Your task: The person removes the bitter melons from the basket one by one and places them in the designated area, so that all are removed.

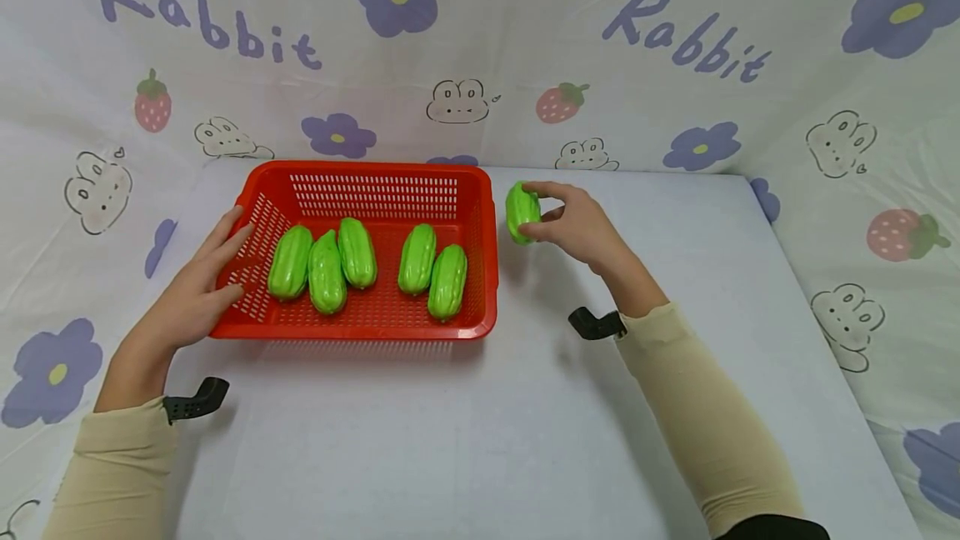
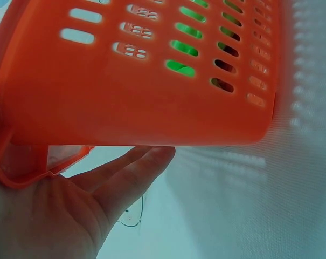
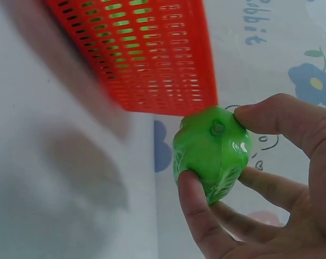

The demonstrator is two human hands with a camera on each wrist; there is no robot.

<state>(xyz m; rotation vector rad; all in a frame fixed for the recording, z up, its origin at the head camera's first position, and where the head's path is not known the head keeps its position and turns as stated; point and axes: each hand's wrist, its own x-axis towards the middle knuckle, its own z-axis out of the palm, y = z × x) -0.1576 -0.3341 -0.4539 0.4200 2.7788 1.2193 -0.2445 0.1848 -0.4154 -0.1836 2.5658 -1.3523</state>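
Your right hand [image 1: 577, 227] pinches a green gourd [image 1: 521, 215], three o'clock of the red basket [image 1: 360, 331].
Your left hand [image 1: 197, 290], spread at nine o'clock, probably steadies the basket; contact looks unclear.

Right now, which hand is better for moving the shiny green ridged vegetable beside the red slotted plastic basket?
Probably the right hand: it pinches that shiny green ridged vegetable, just beyond the right end of the red plastic basket. The left hand is at the basket's opposite end, holding no vegetable.
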